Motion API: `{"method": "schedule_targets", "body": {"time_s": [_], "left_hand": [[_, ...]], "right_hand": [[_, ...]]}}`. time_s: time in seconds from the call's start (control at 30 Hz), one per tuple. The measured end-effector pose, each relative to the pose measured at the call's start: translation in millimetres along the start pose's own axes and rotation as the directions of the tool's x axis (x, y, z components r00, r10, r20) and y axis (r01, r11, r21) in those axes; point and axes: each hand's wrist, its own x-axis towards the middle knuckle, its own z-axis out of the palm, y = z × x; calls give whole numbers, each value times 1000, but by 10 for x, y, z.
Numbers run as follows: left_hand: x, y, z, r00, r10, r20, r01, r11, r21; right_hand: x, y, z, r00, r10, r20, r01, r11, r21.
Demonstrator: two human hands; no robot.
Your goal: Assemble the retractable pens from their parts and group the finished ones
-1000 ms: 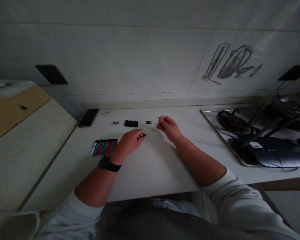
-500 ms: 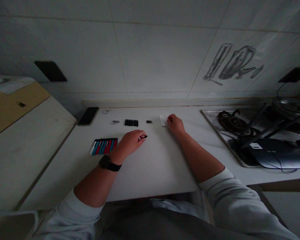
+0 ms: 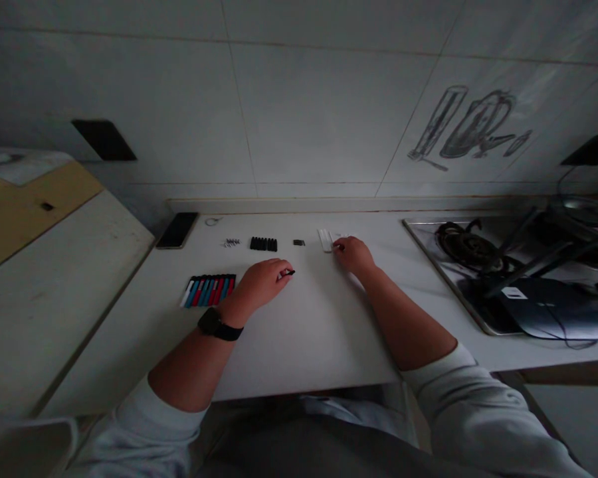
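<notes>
My left hand [image 3: 262,282] rests on the white counter [image 3: 303,325], fingers closed on a small pen part with a red body and black tip [image 3: 287,272]. A black watch [image 3: 218,326] is on that wrist. My right hand [image 3: 355,254] lies farther back, its fingertips curled at a small group of thin white sticks [image 3: 325,239]; whether it grips one is hidden. A row of red, blue and white pen barrels [image 3: 209,291] lies left of my left hand. Behind it sit a row of black caps [image 3: 263,244], some small springs [image 3: 230,243] and a tiny dark piece [image 3: 299,243].
A dark phone [image 3: 177,230] lies at the counter's back left corner. A gas hob [image 3: 471,249] with a dark flat device and cables [image 3: 548,309] fills the right side. A lower wooden surface [image 3: 34,265] stands to the left. Tiled wall behind.
My right hand, which held a white stick raised a second ago, has gone down and back to the white sticks on the counter. My left hand has stayed put.
</notes>
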Motion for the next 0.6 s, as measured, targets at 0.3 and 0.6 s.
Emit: {"method": "schedule_targets", "body": {"time_s": [0.3, 0.6], "left_hand": [[-6, 22, -7, 1000, -9, 6, 9, 1000, -5], [-5, 19, -7, 1000, -20, 19, 20, 1000, -1]], "right_hand": [[40, -54, 85, 998, 3, -69, -1, 1000, 26], [39, -57, 88, 998, -20, -57, 25, 995, 98]]}}
